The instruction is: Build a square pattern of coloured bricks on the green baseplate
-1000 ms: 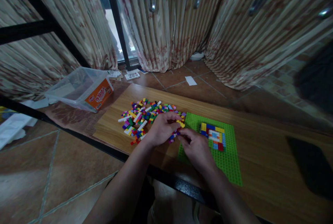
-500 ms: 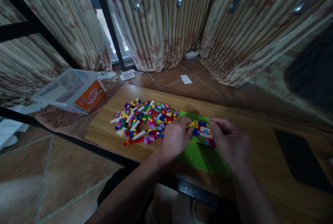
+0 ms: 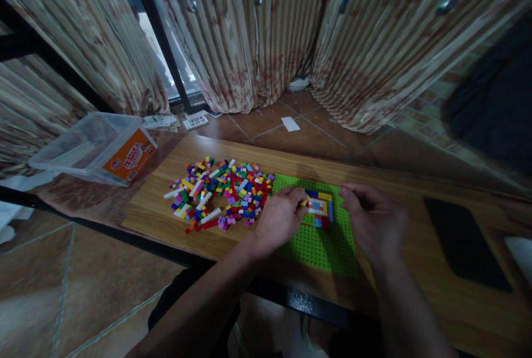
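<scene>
A small flat build of coloured bricks (image 3: pixel 319 208), with white and orange in its middle and blue, yellow and red at its edges, lies over a green baseplate (image 3: pixel 322 250). My left hand (image 3: pixel 279 216) is at its left side, thumb and forefinger pinched on a small yellow brick (image 3: pixel 305 201) that touches or nearly touches the build. To the right, my right hand (image 3: pixel 374 219) hovers over the baseplate's edge, apart from the build. Its fingertips are pressed together; whether anything small is between them is hidden.
Loose bricks (image 3: pixel 224 192) lie in a wide pile left of the baseplate on the wooden table (image 3: pixel 166 225). A clear plastic bin (image 3: pixel 89 144) with an orange label stands at the far left. A dark flat object (image 3: pixel 465 241) lies at the right.
My right hand has drawn away to the right from the build's edge. The build now shows different colours along its edges and seems turned. The view has shifted slightly.
</scene>
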The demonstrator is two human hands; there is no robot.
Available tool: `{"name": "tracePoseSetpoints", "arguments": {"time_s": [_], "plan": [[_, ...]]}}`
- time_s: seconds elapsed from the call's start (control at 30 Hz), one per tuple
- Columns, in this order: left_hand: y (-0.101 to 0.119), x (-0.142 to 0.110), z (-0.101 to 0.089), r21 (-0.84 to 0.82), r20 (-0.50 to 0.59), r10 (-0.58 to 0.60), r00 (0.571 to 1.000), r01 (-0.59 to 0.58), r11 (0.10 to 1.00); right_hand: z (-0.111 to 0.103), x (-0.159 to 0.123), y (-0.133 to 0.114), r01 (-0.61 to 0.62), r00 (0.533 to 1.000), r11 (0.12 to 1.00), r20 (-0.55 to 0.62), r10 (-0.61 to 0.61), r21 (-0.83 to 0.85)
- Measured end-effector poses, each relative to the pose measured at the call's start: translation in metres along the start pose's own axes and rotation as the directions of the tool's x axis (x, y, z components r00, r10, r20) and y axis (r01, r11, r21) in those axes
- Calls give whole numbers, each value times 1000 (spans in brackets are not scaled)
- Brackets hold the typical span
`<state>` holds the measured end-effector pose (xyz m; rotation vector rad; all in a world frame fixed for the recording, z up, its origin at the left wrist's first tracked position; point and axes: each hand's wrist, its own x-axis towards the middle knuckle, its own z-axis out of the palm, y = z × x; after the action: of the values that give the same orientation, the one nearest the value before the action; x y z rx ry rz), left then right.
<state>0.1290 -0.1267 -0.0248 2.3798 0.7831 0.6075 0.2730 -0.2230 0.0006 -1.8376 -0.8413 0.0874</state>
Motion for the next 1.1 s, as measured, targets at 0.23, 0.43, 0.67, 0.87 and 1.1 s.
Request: {"name": "tracePoseSetpoints", "arguments": {"time_s": [0.23,0.43,0.67,0.87,1.1], "plan": [[-2,-3,-2,-76,29,48,998,-46,996,-1,1,0,-3,1000,1000,19,4,-14],[-4,-2,-1,-136,20,31,999,-28,990,-1,1,6,-17,996,999,91,21,-47],[-4,-1,0,-152,16,35,999,-32,988,4,2,16,120,939,974,341,-48,-193],[-4,-1,2,-202,31,-32,999,38,979,17,-3,22,303,881,939,423,-212,-161],[1,0,1,-214,68,-115,991,127,969,19,-5,24,385,852,902,452,-265,-197]]}}
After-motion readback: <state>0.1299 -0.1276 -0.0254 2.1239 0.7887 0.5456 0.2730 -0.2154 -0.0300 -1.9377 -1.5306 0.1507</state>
